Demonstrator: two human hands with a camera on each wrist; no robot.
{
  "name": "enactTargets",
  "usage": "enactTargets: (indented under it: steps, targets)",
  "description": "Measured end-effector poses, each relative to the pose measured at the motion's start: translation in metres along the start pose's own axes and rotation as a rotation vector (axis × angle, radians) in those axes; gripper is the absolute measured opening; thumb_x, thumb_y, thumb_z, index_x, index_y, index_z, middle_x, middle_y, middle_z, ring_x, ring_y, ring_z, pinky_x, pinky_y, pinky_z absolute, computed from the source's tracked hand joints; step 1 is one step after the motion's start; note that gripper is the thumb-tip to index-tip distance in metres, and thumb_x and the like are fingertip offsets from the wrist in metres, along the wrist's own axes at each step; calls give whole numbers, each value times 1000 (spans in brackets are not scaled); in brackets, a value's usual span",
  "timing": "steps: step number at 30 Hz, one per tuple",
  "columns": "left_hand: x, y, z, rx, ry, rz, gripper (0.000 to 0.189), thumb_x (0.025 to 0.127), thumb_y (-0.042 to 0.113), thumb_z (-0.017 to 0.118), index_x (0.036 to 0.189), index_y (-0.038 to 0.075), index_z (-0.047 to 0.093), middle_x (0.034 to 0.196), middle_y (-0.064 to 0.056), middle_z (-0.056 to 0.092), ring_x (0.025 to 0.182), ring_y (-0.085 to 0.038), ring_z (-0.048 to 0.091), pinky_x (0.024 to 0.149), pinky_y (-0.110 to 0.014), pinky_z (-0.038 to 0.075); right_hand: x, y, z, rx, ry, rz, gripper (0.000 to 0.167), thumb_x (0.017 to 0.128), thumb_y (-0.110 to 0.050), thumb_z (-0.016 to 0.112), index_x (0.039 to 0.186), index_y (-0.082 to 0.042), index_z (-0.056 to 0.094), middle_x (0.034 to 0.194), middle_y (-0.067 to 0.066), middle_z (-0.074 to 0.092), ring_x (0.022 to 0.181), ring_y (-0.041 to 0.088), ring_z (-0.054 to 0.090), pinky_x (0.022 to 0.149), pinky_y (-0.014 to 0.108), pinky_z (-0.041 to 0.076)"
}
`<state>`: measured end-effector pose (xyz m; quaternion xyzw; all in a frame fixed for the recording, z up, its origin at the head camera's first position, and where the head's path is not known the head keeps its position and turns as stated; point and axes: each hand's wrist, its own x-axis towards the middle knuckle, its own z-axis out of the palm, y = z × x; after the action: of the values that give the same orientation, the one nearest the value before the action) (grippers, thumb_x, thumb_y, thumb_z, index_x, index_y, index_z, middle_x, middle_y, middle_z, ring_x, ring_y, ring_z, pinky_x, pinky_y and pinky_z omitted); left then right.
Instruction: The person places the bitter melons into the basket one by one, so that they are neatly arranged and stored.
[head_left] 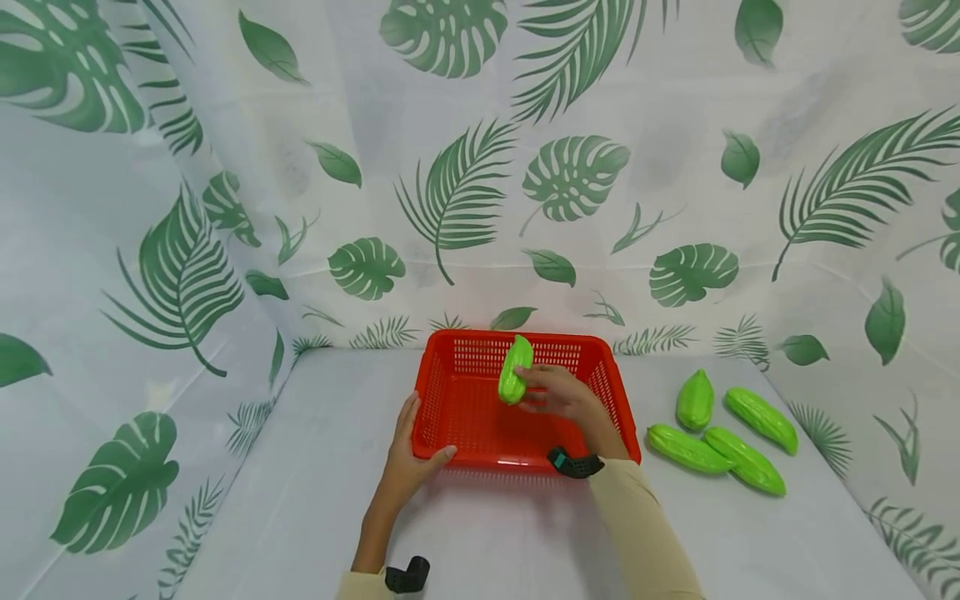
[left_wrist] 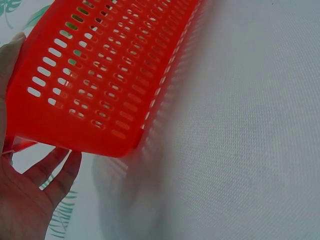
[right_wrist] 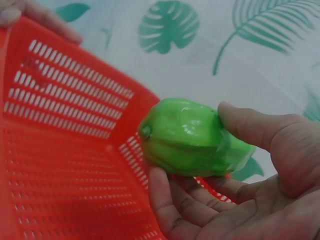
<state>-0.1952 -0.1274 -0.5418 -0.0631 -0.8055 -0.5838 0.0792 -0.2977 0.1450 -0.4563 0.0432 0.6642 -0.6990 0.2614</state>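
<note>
A shiny green ridged gourd (head_left: 516, 371) is held in my right hand (head_left: 557, 392), above the inside of a red plastic basket (head_left: 525, 460). In the right wrist view the thumb lies on one side of the gourd (right_wrist: 182, 135) and the fingers curl round beneath it. My left hand (head_left: 411, 458) grips the near left corner of the basket, thumb over the front rim and fingers along the left side. The left wrist view shows these fingertips (left_wrist: 70, 162) under the rim, beside the slotted wall (left_wrist: 90, 115).
Several more green gourds (head_left: 696, 402) lie on the white table (head_left: 322, 500) to the right of the basket, two of them overlapping. A white cloth with green leaf prints (head_left: 480, 300) stands behind the basket and along both sides.
</note>
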Motion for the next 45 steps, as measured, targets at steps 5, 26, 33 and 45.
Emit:
enactTargets:
  steps: [5, 26, 33, 45]
  targets:
    - [-1, -2, 0, -5, 0, 5, 101, 78, 38, 79, 157, 21, 19, 163, 7, 16, 148, -26, 26, 110, -52, 38, 18, 0, 13, -104, 27, 57, 43, 93, -31, 67, 121, 0, 56, 97, 5, 66, 86, 21, 67, 82, 36, 59]
    - [6, 1, -2, 28, 33, 17, 98, 79, 31, 79, 156, 23, 20, 163, 8, 17, 149, -25, 25, 111, -51, 36, 60, 10, 42, -369, 137, 220, 52, 87, -31, 74, 122, -2, 47, 108, 15, 59, 102, 32, 63, 92, 42, 56]
    - [4, -2, -3, 12, 32, 13, 97, 79, 31, 79, 156, 22, 20, 163, 7, 16, 149, -26, 24, 112, -53, 36, 69, 19, 53, -396, 116, 200, 53, 87, -29, 74, 121, 2, 46, 105, 16, 58, 99, 32, 65, 90, 41, 57]
    - [0, -5, 1, -1, 11, 14, 98, 80, 38, 79, 156, 20, 21, 163, 9, 15, 149, -24, 23, 114, -54, 33, 70, 28, 76, -424, 120, 134, 51, 88, -29, 73, 119, 4, 49, 104, 15, 57, 96, 33, 67, 87, 42, 58]
